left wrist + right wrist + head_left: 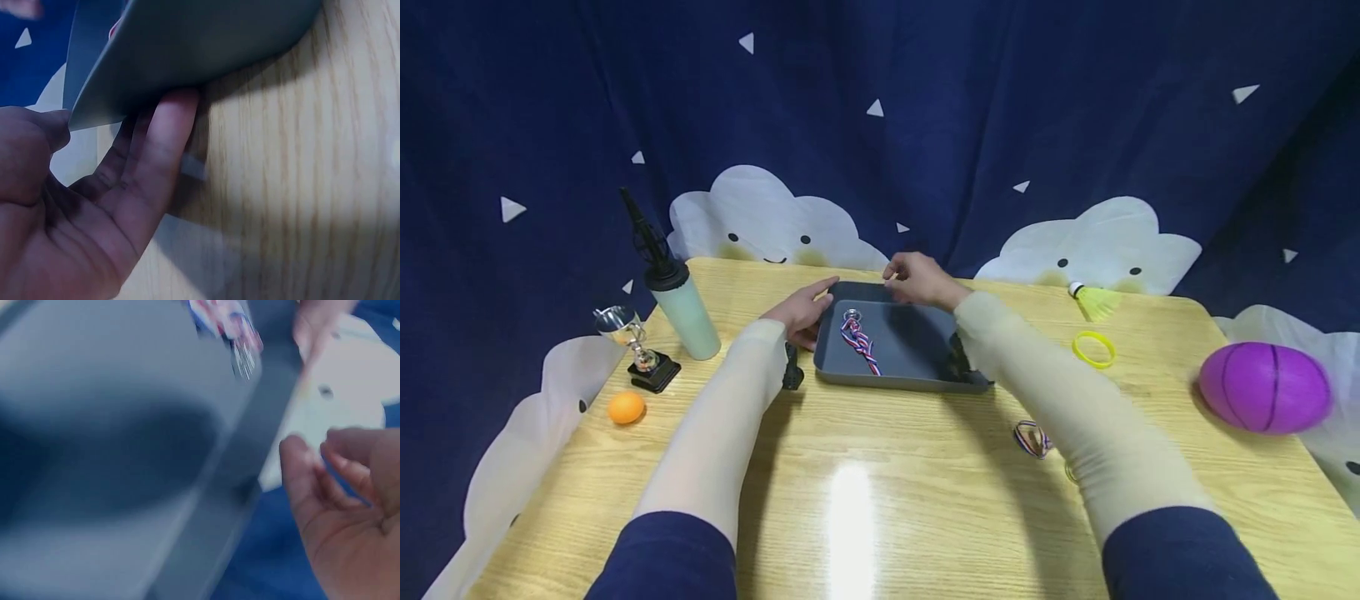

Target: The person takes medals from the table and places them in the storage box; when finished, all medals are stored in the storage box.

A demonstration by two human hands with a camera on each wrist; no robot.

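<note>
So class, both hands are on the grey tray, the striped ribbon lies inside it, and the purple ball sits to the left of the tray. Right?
Not quite. The purple ball sits to the right of the grey tray, as the head view shows. The rest holds: both hands are on the tray, and the striped ribbon lies inside it.

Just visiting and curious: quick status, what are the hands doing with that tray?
Left hand grips grey tray at its far-left corner. Right hand at far rim, grip unclear. Striped ribbon with ring lies inside. Nothing blocking.
</note>
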